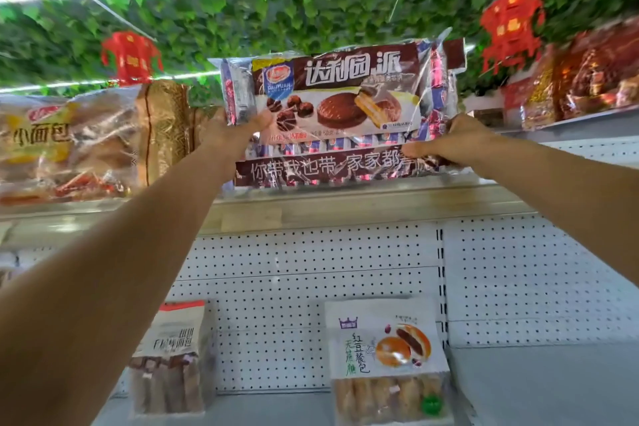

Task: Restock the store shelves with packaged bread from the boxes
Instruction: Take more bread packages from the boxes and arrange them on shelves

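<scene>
A large brown-and-clear bag of chocolate pies (340,104) is held up at the top shelf (363,204), its bottom edge just above the shelf board. My left hand (230,135) grips the bag's lower left corner, thumb on the front. My right hand (453,142) grips its lower right corner, fingers curled into the plastic. Both arms reach upward.
A yellow bag of small breads (65,145) and a gold pack (162,128) sit left on the top shelf. Red packs (587,79) fill the right shelf. On the lower shelf stand a white-brown bread pack (173,360) and a red-bean bun pack (387,363). Red lanterns (511,28) hang overhead.
</scene>
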Demonstrator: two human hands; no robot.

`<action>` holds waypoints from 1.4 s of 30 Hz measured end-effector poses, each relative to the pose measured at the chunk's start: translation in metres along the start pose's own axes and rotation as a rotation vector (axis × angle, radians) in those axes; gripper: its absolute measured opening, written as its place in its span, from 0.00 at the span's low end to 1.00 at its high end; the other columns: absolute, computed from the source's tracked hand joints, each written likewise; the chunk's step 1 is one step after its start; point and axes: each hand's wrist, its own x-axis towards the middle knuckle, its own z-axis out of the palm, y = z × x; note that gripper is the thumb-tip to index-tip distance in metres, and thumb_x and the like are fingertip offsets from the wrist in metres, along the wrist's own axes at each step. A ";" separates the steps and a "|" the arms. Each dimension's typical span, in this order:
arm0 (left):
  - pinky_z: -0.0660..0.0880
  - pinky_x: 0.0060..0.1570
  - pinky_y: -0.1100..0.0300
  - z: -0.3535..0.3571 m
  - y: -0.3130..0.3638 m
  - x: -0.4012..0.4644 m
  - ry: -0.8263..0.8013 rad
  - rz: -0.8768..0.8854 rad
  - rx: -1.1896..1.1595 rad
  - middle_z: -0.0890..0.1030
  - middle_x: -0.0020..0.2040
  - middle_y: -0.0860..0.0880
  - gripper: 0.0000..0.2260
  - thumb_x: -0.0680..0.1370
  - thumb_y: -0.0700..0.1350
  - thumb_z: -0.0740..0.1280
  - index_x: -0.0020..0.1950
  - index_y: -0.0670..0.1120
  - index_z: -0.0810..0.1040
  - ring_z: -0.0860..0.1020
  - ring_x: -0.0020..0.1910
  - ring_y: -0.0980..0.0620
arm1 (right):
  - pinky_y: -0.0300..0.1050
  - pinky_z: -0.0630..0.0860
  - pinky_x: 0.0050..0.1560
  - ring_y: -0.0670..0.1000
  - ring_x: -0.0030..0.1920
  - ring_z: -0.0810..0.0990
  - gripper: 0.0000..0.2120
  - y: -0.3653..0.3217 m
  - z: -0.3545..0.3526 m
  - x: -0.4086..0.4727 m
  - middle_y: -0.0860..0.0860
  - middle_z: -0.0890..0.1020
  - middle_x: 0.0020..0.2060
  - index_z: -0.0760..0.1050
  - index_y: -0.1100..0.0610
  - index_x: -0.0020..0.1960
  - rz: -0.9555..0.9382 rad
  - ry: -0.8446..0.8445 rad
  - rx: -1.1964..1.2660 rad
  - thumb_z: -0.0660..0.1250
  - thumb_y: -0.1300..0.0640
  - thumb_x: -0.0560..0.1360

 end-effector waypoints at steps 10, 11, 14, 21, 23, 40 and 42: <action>0.65 0.70 0.36 -0.002 -0.006 0.004 -0.034 -0.076 -0.088 0.63 0.78 0.42 0.58 0.59 0.62 0.81 0.81 0.50 0.53 0.64 0.75 0.39 | 0.52 0.75 0.52 0.56 0.49 0.74 0.54 0.001 -0.006 0.003 0.60 0.77 0.59 0.69 0.60 0.64 0.043 -0.118 -0.092 0.81 0.35 0.46; 0.63 0.71 0.38 0.000 -0.004 0.002 -0.021 -0.079 -0.087 0.62 0.78 0.42 0.58 0.61 0.62 0.80 0.81 0.48 0.51 0.63 0.76 0.40 | 0.53 0.75 0.54 0.56 0.51 0.74 0.55 -0.001 -0.006 -0.002 0.60 0.76 0.63 0.68 0.59 0.66 0.043 -0.122 -0.091 0.80 0.35 0.47; 0.63 0.71 0.38 0.003 -0.002 0.000 -0.001 -0.075 -0.075 0.62 0.78 0.42 0.59 0.60 0.64 0.80 0.81 0.47 0.51 0.63 0.75 0.40 | 0.55 0.71 0.65 0.58 0.65 0.71 0.53 -0.005 -0.007 -0.008 0.59 0.65 0.74 0.58 0.60 0.76 0.011 -0.097 -0.101 0.79 0.41 0.62; 0.72 0.58 0.52 0.007 0.004 -0.012 0.086 -0.084 -0.029 0.72 0.62 0.46 0.37 0.73 0.51 0.76 0.76 0.45 0.60 0.72 0.57 0.47 | 0.51 0.66 0.68 0.60 0.74 0.63 0.49 -0.008 -0.006 -0.021 0.58 0.58 0.77 0.49 0.64 0.78 -0.049 -0.032 -0.119 0.74 0.46 0.71; 0.74 0.59 0.49 0.006 0.007 -0.020 0.117 -0.083 -0.025 0.72 0.62 0.46 0.38 0.73 0.50 0.76 0.76 0.45 0.60 0.73 0.56 0.47 | 0.50 0.65 0.70 0.60 0.74 0.62 0.49 -0.007 -0.005 -0.027 0.59 0.58 0.77 0.47 0.64 0.78 -0.069 -0.006 -0.090 0.74 0.46 0.72; 0.82 0.45 0.59 0.011 0.013 -0.217 0.197 -0.228 -0.552 0.82 0.54 0.47 0.09 0.80 0.40 0.65 0.60 0.44 0.78 0.83 0.50 0.54 | 0.46 0.74 0.61 0.49 0.57 0.75 0.18 0.054 -0.015 -0.168 0.50 0.75 0.57 0.70 0.55 0.65 -0.425 0.169 0.286 0.69 0.55 0.77; 0.80 0.47 0.57 0.012 0.011 -0.247 0.134 -0.282 -0.593 0.83 0.53 0.49 0.05 0.81 0.42 0.64 0.55 0.45 0.78 0.83 0.50 0.52 | 0.45 0.76 0.57 0.46 0.50 0.76 0.16 0.060 -0.022 -0.192 0.49 0.77 0.52 0.71 0.57 0.64 -0.408 0.132 0.334 0.68 0.58 0.78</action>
